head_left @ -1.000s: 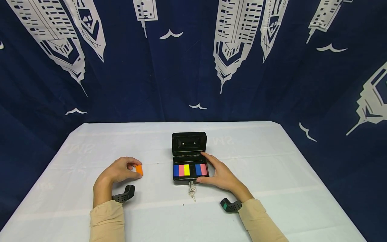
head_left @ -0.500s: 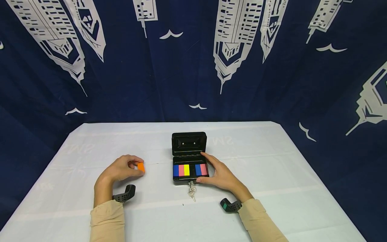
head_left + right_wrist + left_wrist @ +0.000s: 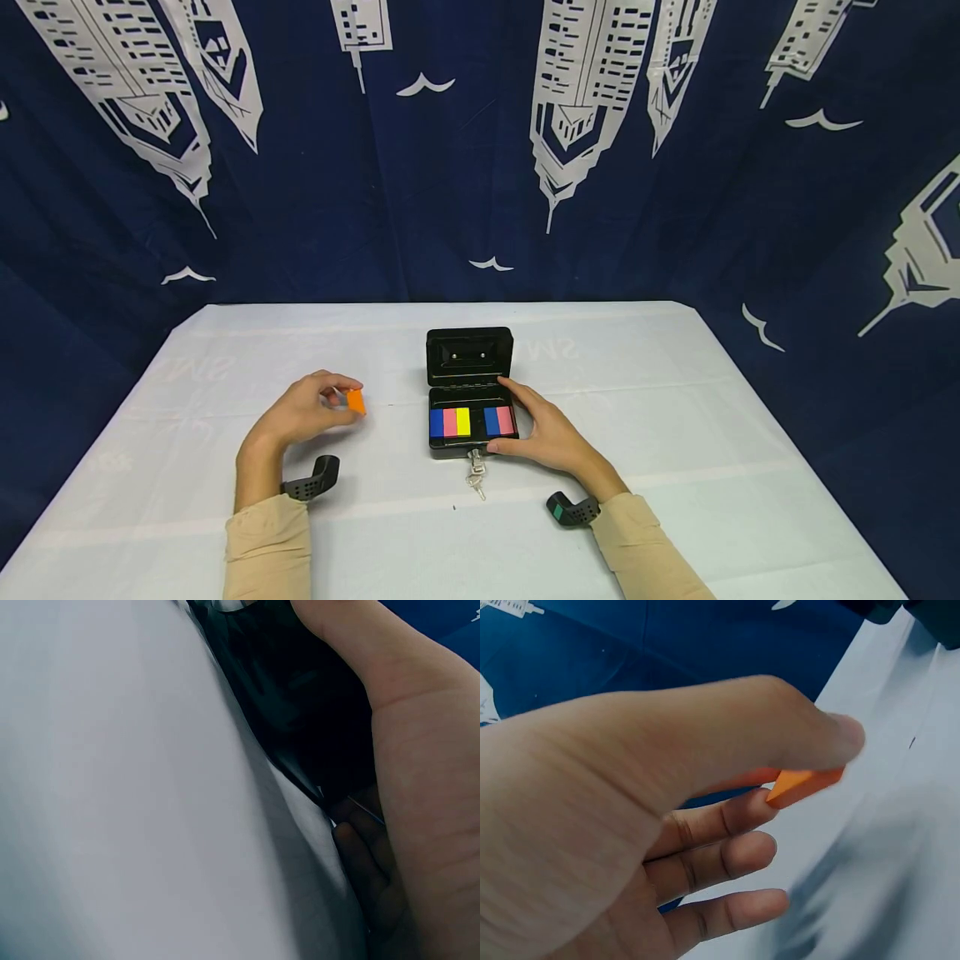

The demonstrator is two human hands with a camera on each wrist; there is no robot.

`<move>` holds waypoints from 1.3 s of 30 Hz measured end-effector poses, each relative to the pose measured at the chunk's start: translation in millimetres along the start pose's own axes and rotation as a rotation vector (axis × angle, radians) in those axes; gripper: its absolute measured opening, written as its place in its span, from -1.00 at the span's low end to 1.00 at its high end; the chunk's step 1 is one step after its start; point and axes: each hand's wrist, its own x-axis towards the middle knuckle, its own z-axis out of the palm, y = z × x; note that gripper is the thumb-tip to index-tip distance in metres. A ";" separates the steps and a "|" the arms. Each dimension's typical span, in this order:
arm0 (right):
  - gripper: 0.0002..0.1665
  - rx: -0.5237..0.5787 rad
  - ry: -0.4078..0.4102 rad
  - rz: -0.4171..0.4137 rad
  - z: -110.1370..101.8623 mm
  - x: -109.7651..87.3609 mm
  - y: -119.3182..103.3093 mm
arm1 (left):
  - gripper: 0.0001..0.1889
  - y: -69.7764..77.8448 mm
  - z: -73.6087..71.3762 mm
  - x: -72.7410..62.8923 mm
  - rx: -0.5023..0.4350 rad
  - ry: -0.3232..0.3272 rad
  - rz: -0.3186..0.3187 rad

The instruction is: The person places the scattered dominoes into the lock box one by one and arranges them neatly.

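An orange block (image 3: 356, 402) is pinched between the thumb and fingers of my left hand (image 3: 300, 410), to the left of a black cash box (image 3: 450, 453). In the left wrist view, the thumb covers part of the block (image 3: 804, 787); the lower fingers stay loosely bent. The box stands with its lid (image 3: 469, 344) raised. Inside are a blue block (image 3: 437, 422), a pink block (image 3: 450, 422) and a yellow block (image 3: 463, 422) side by side, then a gap, then another blue and pink pair (image 3: 498, 421). My right hand (image 3: 553, 437) grips the box's right side, thumb at the front corner, a fingertip near the hinge.
Keys (image 3: 476, 482) hang from the lock at the box's front and lie on the white tablecloth (image 3: 405, 533). A tiny dark speck (image 3: 453, 507) lies before the box. Behind the table hangs a navy curtain (image 3: 450, 183) with white building prints.
My left hand has moved slightly forward and to the right with the orange block, which has tilted a little. The right hand and the cash box have stayed in place.
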 end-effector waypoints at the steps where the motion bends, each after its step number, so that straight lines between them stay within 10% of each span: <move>1: 0.29 0.002 0.000 -0.001 -0.1 0.0 -0.2 | -0.46 1.1 0.0 0.5 0.000 0.006 0.006; 39: 0.28 0.010 0.000 -0.003 -0.7 -0.5 -3.3 | -0.53 38.8 24.5 19.8 -0.027 0.129 0.238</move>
